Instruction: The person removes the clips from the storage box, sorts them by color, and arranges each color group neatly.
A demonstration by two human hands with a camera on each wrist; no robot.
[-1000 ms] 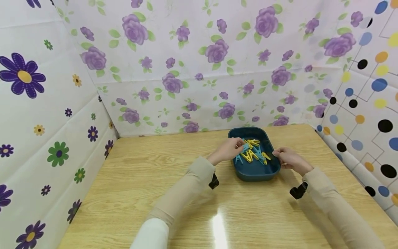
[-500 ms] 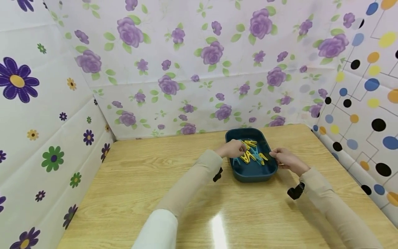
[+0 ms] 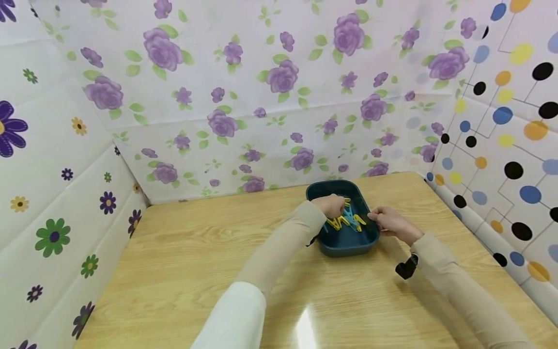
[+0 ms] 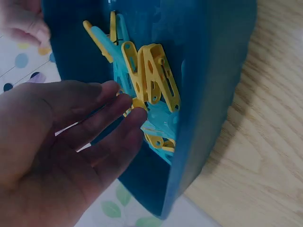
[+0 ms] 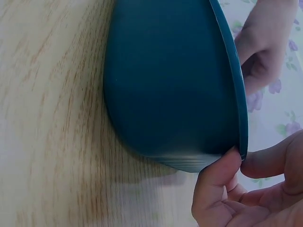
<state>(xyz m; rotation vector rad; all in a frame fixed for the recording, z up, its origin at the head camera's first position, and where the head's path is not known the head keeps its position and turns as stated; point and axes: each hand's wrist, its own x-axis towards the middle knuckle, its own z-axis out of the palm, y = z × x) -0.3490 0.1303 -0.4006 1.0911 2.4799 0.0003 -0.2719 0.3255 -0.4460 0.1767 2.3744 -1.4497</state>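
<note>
A dark teal plastic tub point(image 3: 344, 246) stands on the wooden table toward the back right. It holds several yellow and light blue clothes pegs point(image 3: 348, 221). My left hand point(image 3: 333, 205) reaches into the tub from the left. In the left wrist view its nearly straight fingers point(image 4: 124, 103) touch a yellow peg point(image 4: 152, 75) on the pile without closing on it. My right hand point(image 3: 382, 221) pinches the tub's right rim, with thumb and finger on the edge point(image 5: 236, 160) of the tub point(image 5: 165, 94).
The wooden table point(image 3: 196, 261) is walled in by flowered sheets at the back and left and a dotted sheet point(image 3: 501, 145) on the right. The tub sits close to the back wall. Black wrist cameras point(image 3: 406, 267) hang under both sleeves.
My left hand has moved from the tub's left rim further in over the pegs. My right hand has stayed on the right rim. The view has drifted slightly.
</note>
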